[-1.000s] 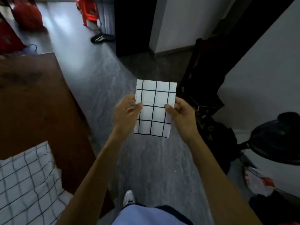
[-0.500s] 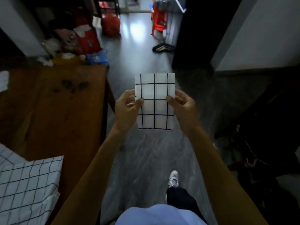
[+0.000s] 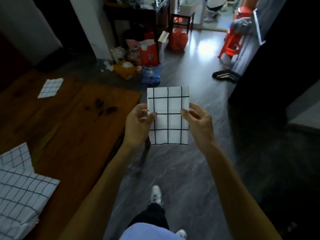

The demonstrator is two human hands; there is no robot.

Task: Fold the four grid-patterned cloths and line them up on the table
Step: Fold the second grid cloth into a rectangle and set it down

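I hold a folded white cloth with black grid lines (image 3: 168,116) upright in the air, just past the right edge of the brown wooden table (image 3: 72,129). My left hand (image 3: 138,123) pinches its left edge and my right hand (image 3: 199,122) pinches its right edge. A small folded grid cloth (image 3: 50,87) lies flat at the far left of the table. A larger pile of unfolded grid cloth (image 3: 19,189) rests on the table's near left corner.
Dark stains (image 3: 102,109) mark the tabletop's middle. Bags and clutter (image 3: 138,64) sit on the grey floor beyond the table. A red stool (image 3: 232,44) and a dark slipper (image 3: 225,76) stand at the right. My shoe (image 3: 155,194) is below.
The view has swung left and up, bringing the table and its far folded cloth into sight. Both hands keep the same grip on the folded cloth.
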